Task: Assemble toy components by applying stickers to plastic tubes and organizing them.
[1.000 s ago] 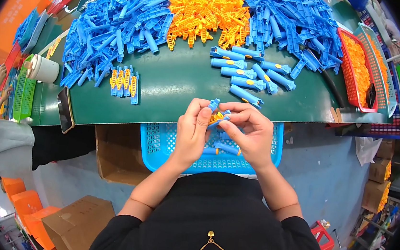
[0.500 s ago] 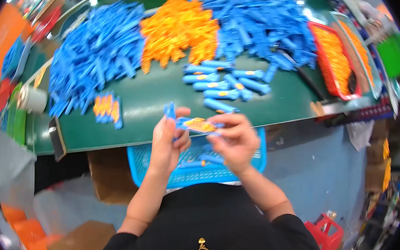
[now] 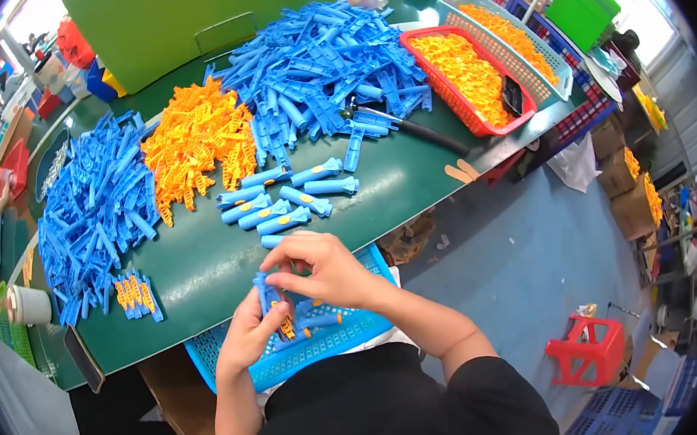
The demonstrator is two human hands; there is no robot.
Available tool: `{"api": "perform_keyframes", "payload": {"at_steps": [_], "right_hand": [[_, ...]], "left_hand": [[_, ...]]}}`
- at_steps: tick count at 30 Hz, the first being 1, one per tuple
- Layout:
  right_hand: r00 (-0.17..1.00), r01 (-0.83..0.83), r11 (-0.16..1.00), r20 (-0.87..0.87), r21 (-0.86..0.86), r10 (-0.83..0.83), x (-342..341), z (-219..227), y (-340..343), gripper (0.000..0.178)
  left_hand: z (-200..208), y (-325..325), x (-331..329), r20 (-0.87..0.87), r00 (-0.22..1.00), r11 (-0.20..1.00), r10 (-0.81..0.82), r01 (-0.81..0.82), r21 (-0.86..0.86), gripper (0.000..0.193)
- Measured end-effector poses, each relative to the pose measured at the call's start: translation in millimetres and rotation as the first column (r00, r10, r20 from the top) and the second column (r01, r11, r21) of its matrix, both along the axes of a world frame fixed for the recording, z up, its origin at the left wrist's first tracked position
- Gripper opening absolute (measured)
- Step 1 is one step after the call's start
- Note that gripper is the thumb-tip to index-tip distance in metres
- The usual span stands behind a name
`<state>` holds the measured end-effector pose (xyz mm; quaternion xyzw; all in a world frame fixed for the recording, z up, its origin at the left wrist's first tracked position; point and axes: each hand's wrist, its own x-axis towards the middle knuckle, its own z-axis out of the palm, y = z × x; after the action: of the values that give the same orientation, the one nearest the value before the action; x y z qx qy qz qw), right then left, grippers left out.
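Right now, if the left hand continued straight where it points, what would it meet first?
Most likely the right hand, at the upper end of the blue-orange piece that the left hand holds; depth is unclear.

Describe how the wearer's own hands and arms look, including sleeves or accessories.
The left hand and right hand are ungloved, with no watch or bracelet visible at either wrist. A short, plain black fabric sleeve covers the right upper arm, ending near the elbow.

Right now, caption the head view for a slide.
Left hand holds a blue-orange part, right hand at its end, above a blue basket.
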<state>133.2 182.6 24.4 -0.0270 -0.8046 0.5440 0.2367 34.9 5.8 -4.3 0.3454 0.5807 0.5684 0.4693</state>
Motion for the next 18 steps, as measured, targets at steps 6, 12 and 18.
{"api": "perform_keyframes", "payload": {"at_steps": [6,12,18], "right_hand": [[0.991,-0.102,0.987,0.068,-0.127,0.112,2,5,6,0.01],[0.981,0.082,0.855,-0.111,-0.511,-0.16,9,-13,20,0.019],[0.965,0.2,0.768,-0.012,-0.609,-0.262,2,-28,20,0.006]], "left_hand": [[18,-4,-9,0.07,0.984,0.978,-0.161,0.169,-0.121,0.024],[-1,-18,-4,0.322,0.944,0.996,-0.076,0.054,0.078,0.023],[-6,-16,-2,0.402,0.901,0.975,0.165,-0.211,0.074,0.032]]}}
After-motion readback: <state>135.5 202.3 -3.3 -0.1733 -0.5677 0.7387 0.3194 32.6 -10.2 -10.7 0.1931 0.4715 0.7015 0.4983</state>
